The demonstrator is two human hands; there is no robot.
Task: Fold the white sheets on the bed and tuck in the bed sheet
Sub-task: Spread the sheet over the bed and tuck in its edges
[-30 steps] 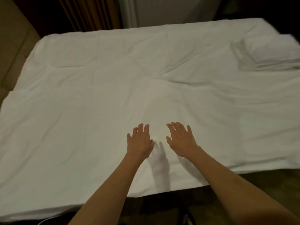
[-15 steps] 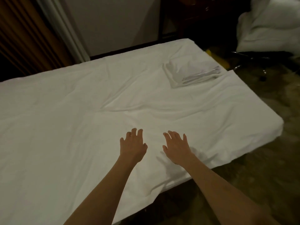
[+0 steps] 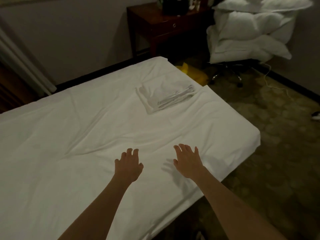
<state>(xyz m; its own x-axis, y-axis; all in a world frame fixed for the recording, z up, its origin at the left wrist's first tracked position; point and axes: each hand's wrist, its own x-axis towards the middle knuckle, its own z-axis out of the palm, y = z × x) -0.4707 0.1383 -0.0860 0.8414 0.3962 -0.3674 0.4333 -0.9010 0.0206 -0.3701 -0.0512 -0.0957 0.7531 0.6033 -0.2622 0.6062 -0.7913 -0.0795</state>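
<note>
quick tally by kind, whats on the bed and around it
hands: 2, left hand and right hand
bed sheet: 1
folded white sheets stack: 1
wooden desk: 1
chair piled with pillows: 1
yellow thing on floor: 1
total: 7

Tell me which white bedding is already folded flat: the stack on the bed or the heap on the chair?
The folded stack on the bed sheet, with layered edges showing. The heap on the chair is loosely piled.

Both bare forearms reach forward. Left hand (image 3: 129,166) palm down, fingers slightly curled; right hand (image 3: 187,161) flat, fingers spread.
</note>
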